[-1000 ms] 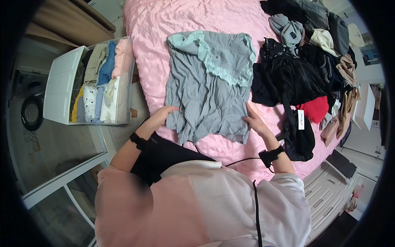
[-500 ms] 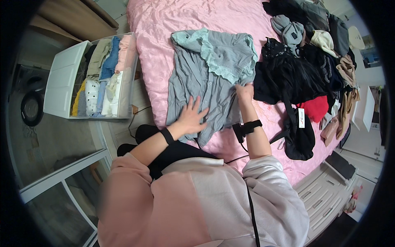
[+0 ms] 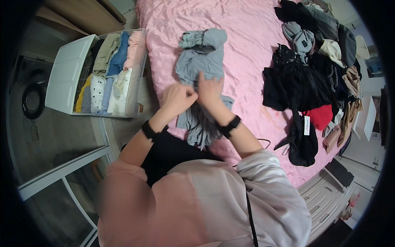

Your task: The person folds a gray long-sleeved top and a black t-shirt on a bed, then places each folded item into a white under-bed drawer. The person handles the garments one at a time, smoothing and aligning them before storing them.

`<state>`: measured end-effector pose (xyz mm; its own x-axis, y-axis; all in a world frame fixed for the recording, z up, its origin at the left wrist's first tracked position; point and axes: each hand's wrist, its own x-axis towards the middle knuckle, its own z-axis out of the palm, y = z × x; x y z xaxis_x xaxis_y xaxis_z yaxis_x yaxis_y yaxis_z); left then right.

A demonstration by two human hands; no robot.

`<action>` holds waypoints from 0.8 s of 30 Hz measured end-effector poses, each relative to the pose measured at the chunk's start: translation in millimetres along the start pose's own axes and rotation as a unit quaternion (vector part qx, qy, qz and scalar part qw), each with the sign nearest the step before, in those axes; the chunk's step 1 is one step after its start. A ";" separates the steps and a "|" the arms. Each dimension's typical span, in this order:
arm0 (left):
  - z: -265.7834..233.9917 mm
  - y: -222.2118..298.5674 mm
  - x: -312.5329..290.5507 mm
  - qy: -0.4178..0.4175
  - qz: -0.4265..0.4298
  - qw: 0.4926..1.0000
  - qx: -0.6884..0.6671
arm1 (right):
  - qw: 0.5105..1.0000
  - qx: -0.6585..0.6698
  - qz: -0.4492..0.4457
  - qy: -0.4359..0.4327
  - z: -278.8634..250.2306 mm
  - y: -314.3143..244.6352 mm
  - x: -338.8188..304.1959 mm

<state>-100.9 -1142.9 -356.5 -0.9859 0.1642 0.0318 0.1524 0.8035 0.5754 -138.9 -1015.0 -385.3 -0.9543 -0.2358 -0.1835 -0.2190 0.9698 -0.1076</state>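
Note:
On the bed lies a grey shirt [image 3: 199, 64] with a mint ruffled trim, folded lengthwise into a narrow strip. Its far end is bunched and turned over, while its near end hangs in loose creases toward my lap. My left hand [image 3: 177, 99] is at the strip's left edge, fingers curled in and seemingly gripping the cloth; the fingertips are partly hidden. Close beside it, my right hand [image 3: 210, 91] rests over the middle of the shirt, index finger stretched out and fingers apart. Both wrists wear black bands.
A clear storage box [image 3: 140, 88] of folded clothes stands left of the bed, its white lid [image 3: 70, 76] tipped open. Over the pink bedspread [image 3: 247, 53], a heap of mixed clothes lies at right, including a black garment [image 3: 288, 86] and a tagged black piece [image 3: 302, 144].
The shirt was spread wide; its sides are now folded into a narrow strip and its far end is bunched. My right hand has come left beside my left hand, which has curled its fingers.

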 end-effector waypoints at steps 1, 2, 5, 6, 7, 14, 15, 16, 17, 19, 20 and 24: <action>-0.6 -1.5 22.2 0.037 0.008 0.998 0.056 | 1.000 0.006 0.007 -0.029 -4.9 15.9 -6.3; 4.3 0.6 37.3 0.086 0.041 0.993 0.071 | 0.999 0.007 -0.004 -0.039 -7.1 29.1 -13.7; 26.2 0.8 92.4 0.036 0.217 0.945 0.241 | 0.996 0.028 -0.019 -0.079 3.7 43.2 -40.0; 32.3 -1.8 112.0 -0.004 0.235 0.924 0.303 | 0.995 0.043 -0.019 -0.084 9.7 43.9 -49.1; 36.4 -6.5 131.1 -0.054 0.247 0.896 0.366 | 0.999 -0.026 -0.032 -0.016 17.8 35.7 -60.9; 31.8 -77.5 198.2 -0.178 -0.068 0.964 0.186 | 0.940 0.191 -0.237 -0.155 29.5 -20.7 -128.7; 32.3 -82.9 195.7 -0.137 -0.044 0.974 0.172 | 0.913 0.229 -0.263 -0.212 25.7 -17.9 -128.7; 31.9 -86.7 189.8 -0.109 -0.030 0.980 0.165 | 0.905 0.268 -0.248 -0.218 23.0 -8.8 -120.2; 31.5 -88.0 180.0 -0.086 -0.022 0.984 0.156 | 0.894 0.295 -0.235 -0.242 21.3 5.0 -105.4; 29.6 -85.5 145.4 0.000 0.068 0.976 0.205 | 0.945 0.247 -0.208 -0.054 17.9 38.4 -84.7; 27.0 -83.0 122.8 -0.004 0.113 0.968 0.224 | 0.956 0.199 -0.207 0.051 17.1 59.6 -72.4; 25.7 -77.4 38.3 -0.100 0.311 0.900 0.288 | 0.939 -0.096 -0.329 0.036 33.4 98.9 -48.5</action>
<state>-148.6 -1184.2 -420.8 -0.6739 0.7386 0.0204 0.7382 0.6742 -0.0236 -107.5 -909.7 -419.8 -0.6095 -0.7895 -0.0714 -0.7918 0.6107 0.0057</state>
